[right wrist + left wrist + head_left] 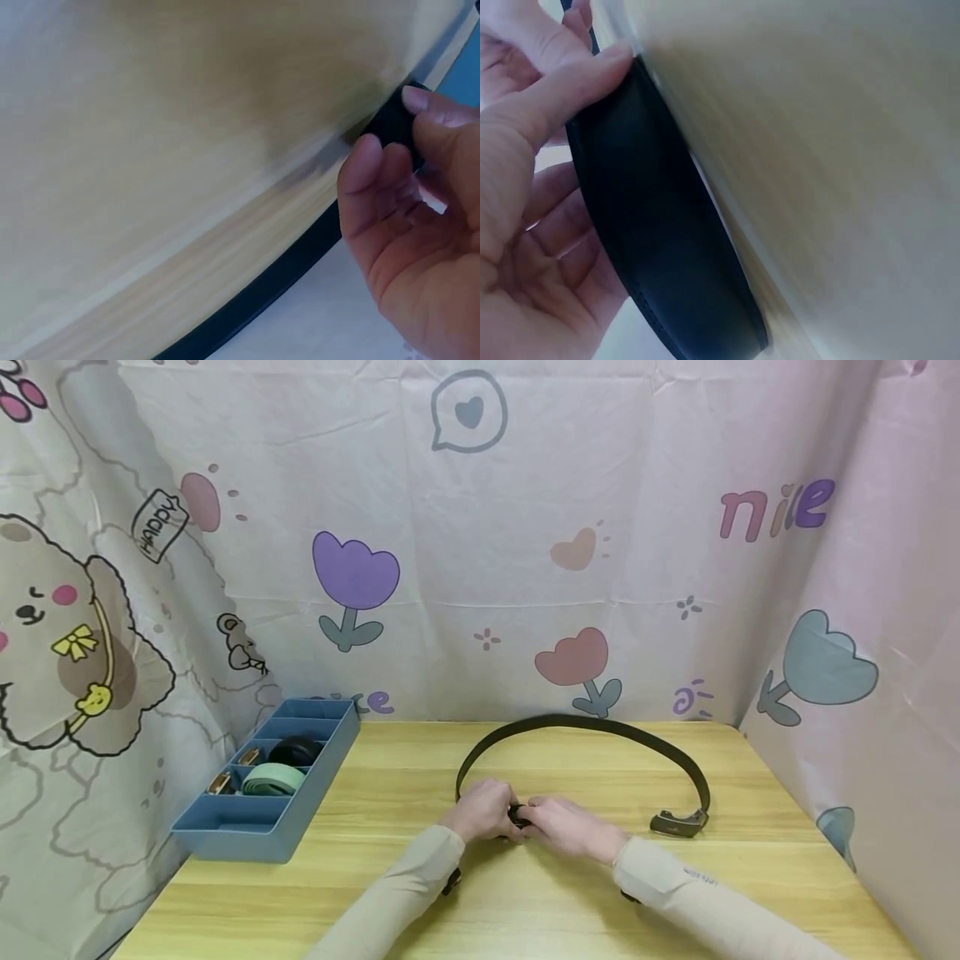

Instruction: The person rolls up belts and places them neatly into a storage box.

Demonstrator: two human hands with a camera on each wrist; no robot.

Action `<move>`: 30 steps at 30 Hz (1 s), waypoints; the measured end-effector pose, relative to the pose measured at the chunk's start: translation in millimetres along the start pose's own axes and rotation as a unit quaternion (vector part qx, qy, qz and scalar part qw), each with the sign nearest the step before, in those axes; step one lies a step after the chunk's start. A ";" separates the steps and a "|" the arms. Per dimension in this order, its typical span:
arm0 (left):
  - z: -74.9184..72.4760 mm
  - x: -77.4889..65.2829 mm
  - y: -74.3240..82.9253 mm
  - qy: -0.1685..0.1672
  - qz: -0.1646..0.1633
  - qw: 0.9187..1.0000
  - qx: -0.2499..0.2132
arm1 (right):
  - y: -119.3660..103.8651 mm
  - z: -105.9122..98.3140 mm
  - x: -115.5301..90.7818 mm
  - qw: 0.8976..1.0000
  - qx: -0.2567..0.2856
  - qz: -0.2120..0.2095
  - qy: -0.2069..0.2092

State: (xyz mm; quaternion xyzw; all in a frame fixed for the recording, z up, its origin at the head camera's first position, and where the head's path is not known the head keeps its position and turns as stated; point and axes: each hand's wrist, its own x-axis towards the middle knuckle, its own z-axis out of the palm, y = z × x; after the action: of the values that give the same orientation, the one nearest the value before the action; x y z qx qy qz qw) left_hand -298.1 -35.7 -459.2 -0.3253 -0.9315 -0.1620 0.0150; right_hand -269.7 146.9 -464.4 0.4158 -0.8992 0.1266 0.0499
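Observation:
A black belt (585, 721) stands on its edge on the wooden table, curving in a wide arc away from me. Its metal buckle (677, 824) lies at the right end of the arc. My left hand (486, 810) pinches the strap near its other end; in the left wrist view the thumb presses on the broad dark strap (656, 202), with fingers behind. Close against it, my right hand (572, 827) pinches the dark belt end (394, 124) between thumb and fingers, as the right wrist view shows. The fingers partly hide that end, which looks curled in the head view.
On the left of the table (405, 893) stands a blue-grey compartment tray (315, 802). It holds a coiled black belt (296, 750) and a coiled mint-green belt (272, 779), with gold-coloured buckles beside them. A printed curtain (465, 510) hangs behind and at both sides.

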 end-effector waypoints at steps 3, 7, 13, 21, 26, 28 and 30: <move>0.4 0.0 -3.0 0.002 0.011 1.000 0.002 | 0.0 1.2 0.5 1.000 -0.005 0.007 -0.002; 0.3 1.1 -12.1 -0.023 0.042 0.999 -0.025 | 4.4 -0.8 3.8 1.000 -0.001 -0.005 -0.015; -5.4 3.4 -23.0 -0.106 0.064 0.987 -0.100 | 14.8 -5.1 8.3 0.997 0.006 -0.053 -0.047; -2.4 6.7 -17.6 -0.082 0.044 0.994 -0.063 | 16.6 -5.3 6.8 0.997 -0.009 -0.054 -0.050; 2.5 5.8 -8.9 -0.024 0.019 1.000 -0.004 | 10.1 -4.5 7.7 0.999 -0.002 -0.010 -0.037; 4.6 5.3 -8.0 -0.009 0.021 1.000 0.002 | 8.1 -4.7 8.3 0.999 0.006 -0.008 -0.032; 6.2 5.1 -9.7 -0.001 0.036 0.999 0.004 | 7.4 -5.3 8.3 0.999 0.006 -0.018 -0.027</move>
State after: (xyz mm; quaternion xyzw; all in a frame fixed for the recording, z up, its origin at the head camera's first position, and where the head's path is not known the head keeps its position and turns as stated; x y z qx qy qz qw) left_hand -307.5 -37.8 -467.2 -0.3587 -0.9199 -0.1569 0.0208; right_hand -280.8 146.8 -459.0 0.4356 -0.8918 0.1200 0.0248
